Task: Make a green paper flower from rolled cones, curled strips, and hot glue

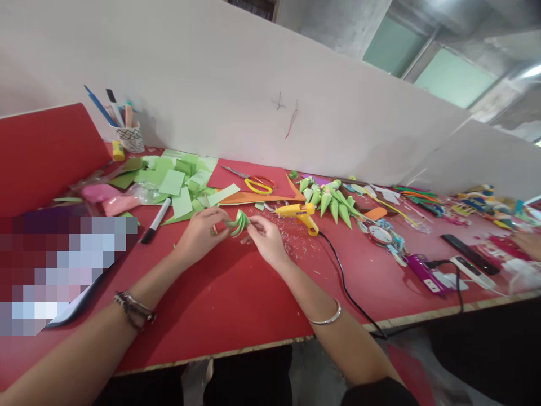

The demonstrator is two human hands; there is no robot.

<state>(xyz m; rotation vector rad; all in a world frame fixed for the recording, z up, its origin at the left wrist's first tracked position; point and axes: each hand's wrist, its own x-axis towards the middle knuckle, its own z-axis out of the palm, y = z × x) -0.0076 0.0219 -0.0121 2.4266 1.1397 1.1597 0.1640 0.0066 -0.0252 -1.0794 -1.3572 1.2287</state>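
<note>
A curled green paper piece (pixel 240 223) with several curved strips is held above the red tabletop, near the middle of the view. My left hand (pixel 203 231) pinches its left side, fingers closed on it. From the right, my right hand (pixel 266 237) grips the other side between thumb and fingers. Just right of my hands lies a yellow glue gun (pixel 298 213) with a black cord. Yellow-handled scissors (pixel 253 181) rest on red and orange sheets behind. Pale green paper pieces (pixel 172 181) are heaped to the back left.
A marker (pixel 156 221) lies left of my hands. Green paper cones (pixel 333 200) stand in a cluster at the back right. Farther right are a purple power strip (pixel 426 274) and a person's hand (pixel 530 243). A pen cup (pixel 130 137) stands by the wall.
</note>
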